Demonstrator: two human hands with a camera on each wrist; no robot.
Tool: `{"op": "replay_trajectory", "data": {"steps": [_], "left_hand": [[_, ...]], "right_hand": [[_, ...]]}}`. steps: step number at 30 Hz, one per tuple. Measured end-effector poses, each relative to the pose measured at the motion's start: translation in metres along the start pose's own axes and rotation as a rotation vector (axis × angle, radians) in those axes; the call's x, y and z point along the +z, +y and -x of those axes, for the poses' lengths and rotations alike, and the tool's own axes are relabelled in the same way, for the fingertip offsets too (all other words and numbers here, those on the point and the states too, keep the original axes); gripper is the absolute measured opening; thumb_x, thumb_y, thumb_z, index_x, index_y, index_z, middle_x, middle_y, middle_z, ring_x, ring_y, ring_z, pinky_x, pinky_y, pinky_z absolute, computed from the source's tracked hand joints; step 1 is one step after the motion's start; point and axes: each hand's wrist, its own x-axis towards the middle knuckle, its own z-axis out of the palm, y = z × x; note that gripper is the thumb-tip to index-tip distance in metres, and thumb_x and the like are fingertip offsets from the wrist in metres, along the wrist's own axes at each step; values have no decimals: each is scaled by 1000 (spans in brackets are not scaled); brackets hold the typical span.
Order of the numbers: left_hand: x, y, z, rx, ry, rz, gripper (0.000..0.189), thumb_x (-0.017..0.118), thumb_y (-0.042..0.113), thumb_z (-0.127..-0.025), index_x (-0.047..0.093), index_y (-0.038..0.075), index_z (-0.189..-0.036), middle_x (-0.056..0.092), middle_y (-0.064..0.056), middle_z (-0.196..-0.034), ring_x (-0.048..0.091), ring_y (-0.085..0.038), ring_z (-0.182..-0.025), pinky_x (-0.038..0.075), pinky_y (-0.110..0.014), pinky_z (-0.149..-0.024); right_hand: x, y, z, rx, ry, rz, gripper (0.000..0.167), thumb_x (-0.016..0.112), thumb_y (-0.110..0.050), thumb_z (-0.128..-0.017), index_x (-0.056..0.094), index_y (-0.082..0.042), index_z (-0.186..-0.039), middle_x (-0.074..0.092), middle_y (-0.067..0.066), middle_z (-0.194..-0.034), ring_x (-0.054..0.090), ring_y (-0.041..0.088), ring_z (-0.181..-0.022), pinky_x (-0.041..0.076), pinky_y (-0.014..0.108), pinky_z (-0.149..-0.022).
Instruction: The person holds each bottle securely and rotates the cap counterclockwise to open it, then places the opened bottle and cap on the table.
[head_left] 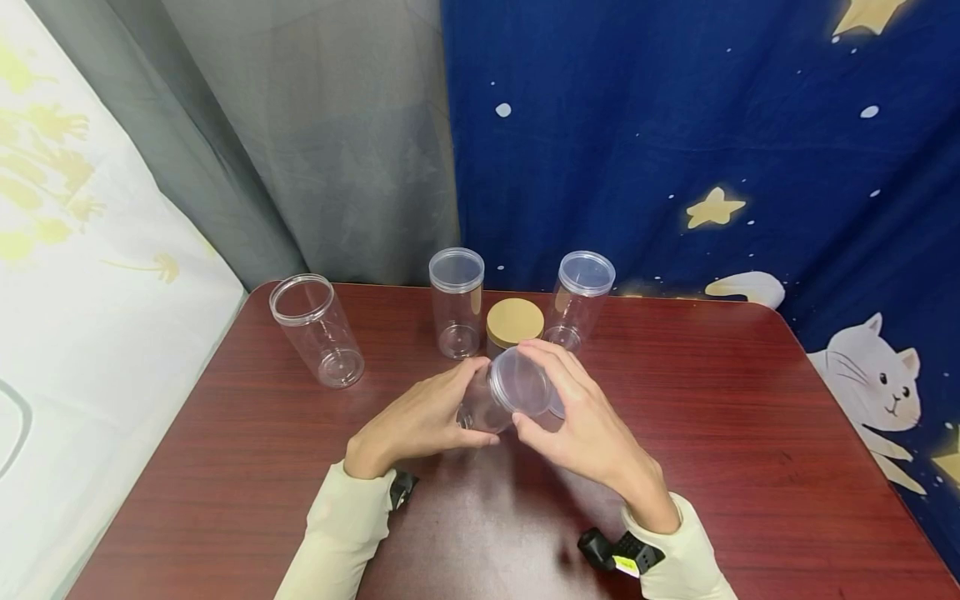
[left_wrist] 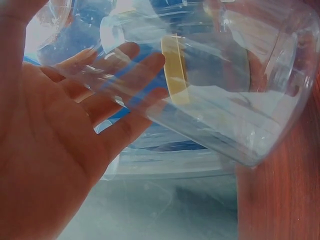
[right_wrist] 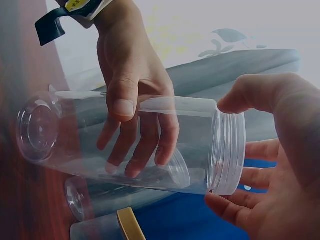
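A clear plastic jar [right_wrist: 195,145] is between my hands, its base close over the table. Fingers and thumb of my left hand [head_left: 423,417] grip the jar's body; through the clear wall those fingers show in the right wrist view. My right hand [head_left: 588,425] holds the translucent screw lid [head_left: 522,382] at the jar's mouth, thumb on one side and fingers on the other. Just behind the held jar stands a jar with a gold lid [head_left: 515,322], its lower part hidden. Another translucent disc [head_left: 557,407] peeks out beside the right hand, mostly covered.
Toward the back of the red-brown table [head_left: 720,433] stand two clear jars with translucent lids, a middle jar [head_left: 457,304] and a right jar [head_left: 577,300]. A lidless clear jar [head_left: 321,337] stands at the left. Grey and blue curtains [head_left: 585,142] hang behind the table.
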Motion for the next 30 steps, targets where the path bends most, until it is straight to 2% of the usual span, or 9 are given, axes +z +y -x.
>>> {"op": "replay_trajectory", "data": {"steps": [15, 23, 30], "left_hand": [[-2, -1, 1, -17, -21, 37, 89, 85, 47, -73, 40, 17, -144, 58, 3, -133, 59, -7, -110, 50, -32, -96], [-4, -2, 2, -44, -8, 57, 87, 85, 47, -72, 41, 21, -142, 58, 8, -126, 60, -6, -104, 50, -31, -94], [-5, -6, 3, -60, -2, 65, 90, 84, 47, -74, 38, 17, -146, 55, 3, -135, 59, -11, -114, 48, -35, -100]], "right_hand": [[-4, 0, 0, 5, -8, -45, 71, 77, -19, -77, 49, -15, -142, 46, 0, -146, 46, 17, -132, 45, 35, -102], [-6, 4, -1, 14, 0, -79, 70, 76, -17, -78, 48, -17, -142, 45, -3, -146, 46, 14, -132, 41, 30, -104], [-7, 6, -2, 12, 17, -88, 70, 76, -15, -77, 49, -15, -142, 47, -1, -145, 46, 14, -132, 39, 27, -105]]}}
